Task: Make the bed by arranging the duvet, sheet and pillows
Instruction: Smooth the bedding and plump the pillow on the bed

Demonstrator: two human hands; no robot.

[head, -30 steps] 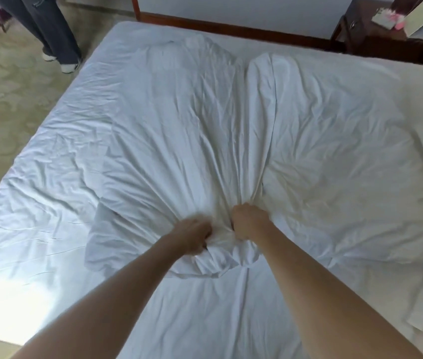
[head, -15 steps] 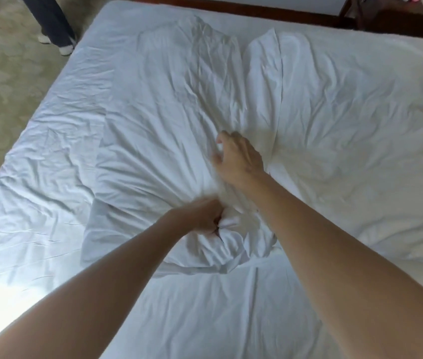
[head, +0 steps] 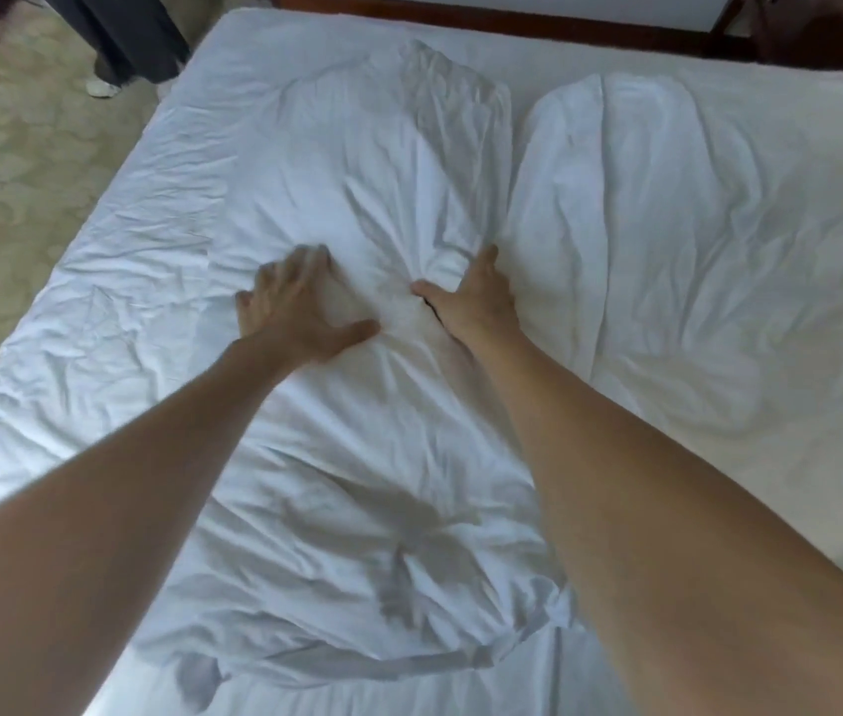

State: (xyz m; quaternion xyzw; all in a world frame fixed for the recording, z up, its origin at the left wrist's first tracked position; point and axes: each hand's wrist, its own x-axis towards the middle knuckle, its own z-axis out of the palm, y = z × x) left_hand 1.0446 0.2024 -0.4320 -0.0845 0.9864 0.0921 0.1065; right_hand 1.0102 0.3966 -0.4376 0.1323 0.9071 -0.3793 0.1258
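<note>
A crumpled white duvet [head: 357, 457] lies bunched along the middle of the bed, on a wrinkled white sheet [head: 115, 281]. My left hand [head: 295, 302] lies flat on the duvet with its fingers spread. My right hand [head: 471, 297] presses on the duvet a little to the right, fingers straight, at the fold facing a second white padded piece [head: 693, 240], which may be a pillow or more of the duvet. Both of my bare forearms reach in from the bottom of the view.
Another person's dark trousers and white shoe [head: 115, 59] stand on the patterned carpet [head: 11, 162] beyond the bed's far left corner. A dark wooden headboard rail [head: 538, 23] runs along the top, with a dark wooden nightstand [head: 822, 38] at the top right.
Both hands have let go of the bunched duvet end and moved forward up the duvet; they now lie flat on it. The view has moved closer over the bed.
</note>
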